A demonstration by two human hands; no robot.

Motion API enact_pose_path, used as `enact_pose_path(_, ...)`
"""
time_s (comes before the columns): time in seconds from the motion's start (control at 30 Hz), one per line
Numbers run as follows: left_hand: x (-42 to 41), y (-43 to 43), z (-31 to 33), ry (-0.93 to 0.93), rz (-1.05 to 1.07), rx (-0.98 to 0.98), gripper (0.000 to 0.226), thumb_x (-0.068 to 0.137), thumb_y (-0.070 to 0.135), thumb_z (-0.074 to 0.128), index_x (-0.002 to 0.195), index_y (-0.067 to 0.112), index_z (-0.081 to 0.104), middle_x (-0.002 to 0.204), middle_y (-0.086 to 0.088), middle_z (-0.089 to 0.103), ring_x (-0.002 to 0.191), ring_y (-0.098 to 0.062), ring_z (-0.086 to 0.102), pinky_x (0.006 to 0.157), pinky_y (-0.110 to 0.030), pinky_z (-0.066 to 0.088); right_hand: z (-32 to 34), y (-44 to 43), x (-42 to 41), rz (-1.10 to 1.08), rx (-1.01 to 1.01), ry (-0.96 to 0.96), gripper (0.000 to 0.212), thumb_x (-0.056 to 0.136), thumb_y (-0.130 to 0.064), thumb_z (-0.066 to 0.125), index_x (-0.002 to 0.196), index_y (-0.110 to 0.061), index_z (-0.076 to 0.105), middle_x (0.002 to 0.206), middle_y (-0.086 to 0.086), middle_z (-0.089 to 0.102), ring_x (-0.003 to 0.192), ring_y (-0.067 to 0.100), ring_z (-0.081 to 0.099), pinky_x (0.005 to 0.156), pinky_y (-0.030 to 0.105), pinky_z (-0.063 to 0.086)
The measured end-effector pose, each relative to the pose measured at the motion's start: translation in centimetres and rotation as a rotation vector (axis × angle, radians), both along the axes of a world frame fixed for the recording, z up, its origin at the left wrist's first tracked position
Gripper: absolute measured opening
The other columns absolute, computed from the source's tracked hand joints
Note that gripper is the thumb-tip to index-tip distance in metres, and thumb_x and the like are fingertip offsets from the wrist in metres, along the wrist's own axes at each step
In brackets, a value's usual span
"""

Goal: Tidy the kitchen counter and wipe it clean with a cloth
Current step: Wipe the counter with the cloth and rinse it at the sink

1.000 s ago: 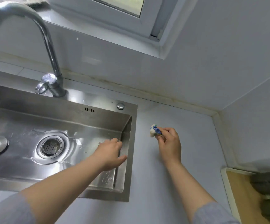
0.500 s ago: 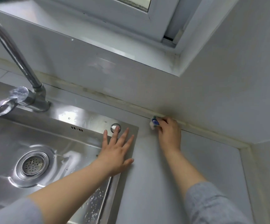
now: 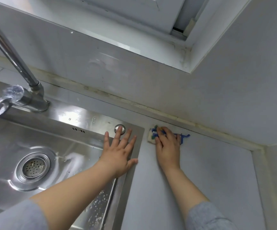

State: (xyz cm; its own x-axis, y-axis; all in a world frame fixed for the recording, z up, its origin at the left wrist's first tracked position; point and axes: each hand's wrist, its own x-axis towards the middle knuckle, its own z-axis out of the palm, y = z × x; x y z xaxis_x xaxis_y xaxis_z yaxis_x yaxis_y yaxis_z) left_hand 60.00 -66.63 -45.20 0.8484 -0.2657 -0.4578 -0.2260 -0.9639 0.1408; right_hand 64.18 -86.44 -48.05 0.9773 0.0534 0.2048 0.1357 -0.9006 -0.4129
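Observation:
A small white cloth (image 3: 151, 137) with blue and green markings lies on the grey counter (image 3: 209, 171) near the back wall, just right of the sink. My right hand (image 3: 168, 145) presses down on the cloth, its fingers covering most of it; a blue thread sticks out to the right. My left hand (image 3: 120, 151) lies flat with spread fingers on the back right corner of the steel sink's rim (image 3: 84, 117), its fingertips next to a round button (image 3: 119, 129).
The tap (image 3: 25, 83) rises at the sink's back left, and the drain strainer (image 3: 33, 166) sits in the wet basin. A stained sealant strip (image 3: 167, 113) runs along the wall joint. A window sill (image 3: 117, 47) overhangs the counter.
My right hand carried the cloth from mid counter to the back wall, then spread flatter on it. My left hand moved from the sink's inner edge onto the back rim, fingers spread.

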Motion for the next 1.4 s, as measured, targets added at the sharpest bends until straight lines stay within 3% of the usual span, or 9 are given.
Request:
enact_pose_path(0.07, 0.1, -0.1, 0.8, 0.028, 0.007, -0.007, 0.078, 0.094, 0.064, 0.020, 0.150, 0.025, -0.017, 0.155, 0.000, -0.031, 0.139, -0.032, -0.034, 0.110, -0.064, -0.013, 0.0, 0.1, -2.0, 0.001, 0.006, 0.015, 0.037, 0.092, -0.025, 0.045, 0.124, -0.018, 0.063, 0.128, 0.003, 0.057, 0.118, 0.017, 0.047, 0.111, 0.055, 0.023)
enact_pose_path(0.17, -0.7, 0.1, 1.7, -0.012, -0.004, -0.052, 0.075, 0.097, 0.056, 0.027, 0.153, 0.019, -0.008, 0.158, -0.002, -0.024, 0.142, -0.030, -0.029, 0.112, -0.063, -0.008, 0.0, 0.4, -5.1, -0.020, 0.020, 0.026, 0.036, 0.090, -0.023, 0.050, 0.124, -0.020, 0.063, 0.128, 0.001, 0.056, 0.119, 0.013, 0.042, 0.114, 0.049, 0.018)
enact_pose_path(0.53, -15.3, 2.1, 2.2, 0.147, -0.076, -0.145, 0.071, 0.101, 0.046, 0.025, 0.152, 0.013, -0.012, 0.158, -0.002, -0.024, 0.145, -0.025, -0.023, 0.116, -0.056, -0.008, 0.5, 2.0, -19.9, -0.084, 0.001, 0.108, 0.039, 0.090, -0.013, 0.060, 0.127, -0.023, 0.061, 0.131, -0.004, 0.053, 0.124, 0.009, 0.039, 0.115, 0.046, 0.018)
enact_pose_path(0.77, -24.3, 4.6, 1.4, 0.229, -0.132, -0.101, 0.073, 0.100, 0.048, 0.027, 0.152, 0.011, -0.008, 0.160, -0.006, -0.014, 0.147, -0.033, -0.007, 0.117, -0.053, 0.002, 0.7, 4.3, -31.8, -0.150, 0.000, 0.110, 0.039, 0.090, -0.013, 0.059, 0.127, -0.024, 0.060, 0.131, -0.005, 0.052, 0.123, 0.007, 0.036, 0.115, 0.047, 0.019)
enact_pose_path(0.93, -29.3, 6.7, 1.4, 0.081, -0.231, -0.068, 0.072, 0.099, 0.050, 0.027, 0.153, 0.009, -0.001, 0.161, -0.009, 0.005, 0.148, -0.030, 0.004, 0.118, -0.053, 0.000, 0.6, 5.8, -38.5, -0.194, 0.012, 0.108, 0.038, 0.088, -0.020, 0.053, 0.124, -0.024, 0.063, 0.129, -0.004, 0.054, 0.121, 0.010, 0.040, 0.114, 0.040, 0.014)
enact_pose_path(1.07, -30.0, 7.6, 1.5, -0.011, -0.239, -0.114, 0.071, 0.098, 0.050, 0.030, 0.152, 0.011, 0.007, 0.155, -0.007, 0.021, 0.143, -0.027, 0.018, 0.118, -0.049, 0.005, 0.8, 7.0, -43.5, -0.201, -0.001, 0.119, 0.042, 0.088, -0.030, 0.042, 0.124, -0.024, 0.063, 0.128, -0.004, 0.054, 0.118, 0.011, 0.043, 0.108, 0.044, 0.029)
enact_pose_path(1.17, -29.8, 7.5, 1.2, -0.023, -0.219, -0.139, 0.068, 0.097, 0.050, 0.030, 0.151, 0.012, 0.013, 0.152, -0.006, 0.028, 0.139, -0.026, 0.025, 0.118, -0.049, 0.009, 0.8, 7.4, -46.3, -0.186, 0.011, 0.112, 0.038, 0.088, -0.025, 0.048, 0.123, -0.024, 0.063, 0.125, -0.004, 0.055, 0.112, 0.011, 0.042, 0.096, 0.044, 0.044)
enact_pose_path(1.27, -29.9, 7.4, 1.0, -0.034, -0.204, -0.146, 0.066, 0.097, 0.050, 0.029, 0.150, 0.013, 0.016, 0.151, -0.006, 0.029, 0.138, -0.026, 0.026, 0.117, -0.048, 0.010, 0.6, 7.5, -48.4, -0.200, 0.052, 0.105, 0.042, 0.084, -0.009, 0.063, 0.122, -0.026, 0.063, 0.120, -0.007, 0.056, 0.108, 0.008, 0.046, 0.091, 0.039, 0.049)
enact_pose_path(1.4, -29.8, 7.5, 1.1, -0.023, -0.197, -0.157, 0.067, 0.097, 0.051, 0.029, 0.151, 0.013, 0.016, 0.153, -0.006, 0.028, 0.140, -0.026, 0.025, 0.118, -0.048, 0.010, 1.2, 7.5, -49.6, -0.196, 0.141, 0.072, 0.038, 0.084, -0.005, 0.062, 0.116, -0.026, 0.067, 0.106, -0.016, 0.054, 0.104, 0.009, 0.050, 0.085, 0.033, 0.048)
